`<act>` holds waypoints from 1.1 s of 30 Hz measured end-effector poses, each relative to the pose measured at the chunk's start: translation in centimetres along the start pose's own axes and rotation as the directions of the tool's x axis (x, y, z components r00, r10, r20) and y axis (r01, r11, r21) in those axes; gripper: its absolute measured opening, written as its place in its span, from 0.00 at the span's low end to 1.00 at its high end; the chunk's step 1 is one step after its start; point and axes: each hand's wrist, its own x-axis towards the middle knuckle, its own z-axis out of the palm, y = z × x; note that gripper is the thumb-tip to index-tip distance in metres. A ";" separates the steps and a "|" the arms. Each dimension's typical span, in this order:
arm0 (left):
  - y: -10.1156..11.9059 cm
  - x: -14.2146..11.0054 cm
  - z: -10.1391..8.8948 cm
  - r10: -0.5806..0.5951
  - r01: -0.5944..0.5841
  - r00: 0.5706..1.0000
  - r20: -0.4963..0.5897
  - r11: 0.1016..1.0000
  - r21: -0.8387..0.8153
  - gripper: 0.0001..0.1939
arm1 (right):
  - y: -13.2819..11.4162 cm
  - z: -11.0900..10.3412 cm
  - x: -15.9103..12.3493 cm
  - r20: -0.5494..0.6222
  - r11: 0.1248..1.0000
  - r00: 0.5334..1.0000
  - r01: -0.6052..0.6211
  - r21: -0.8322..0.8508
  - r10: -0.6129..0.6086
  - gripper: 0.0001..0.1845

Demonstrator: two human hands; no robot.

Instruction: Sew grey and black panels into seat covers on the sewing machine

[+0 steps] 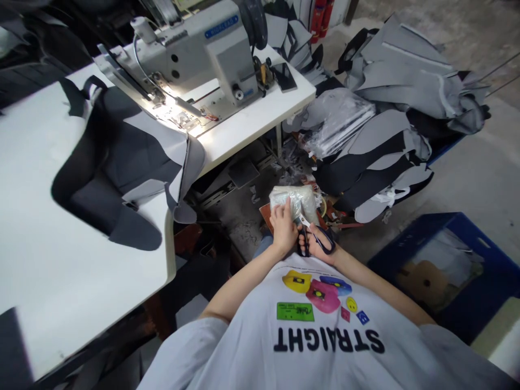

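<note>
A clear plastic-wrapped bundle (305, 196) with pale contents lies just beyond my lap. My left hand (283, 226) holds its near left side, fingers partly bent over the plastic. Dark-handled scissors (327, 242) are gripped in my right hand (316, 248), close beside the left. Their metal blades point toward the bundle's near edge, and the tips are hard to make out against the plastic.
A sewing machine (182, 51) with its lamp lit stands on a white table (36, 227), a dark sewn piece (134, 149) beside it. A phone (284, 77) lies near the table's corner. Grey cut pieces (406, 65) are heaped right; a blue crate (459, 227) stands nearer.
</note>
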 end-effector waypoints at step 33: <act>-0.4 -2.2 -2.7 0.236 -0.240 0.955 -0.178 0.971 -0.001 0.29 | -2.5 -1.0 -4.4 0.096 0.978 0.986 -0.117 -0.170 0.135 0.31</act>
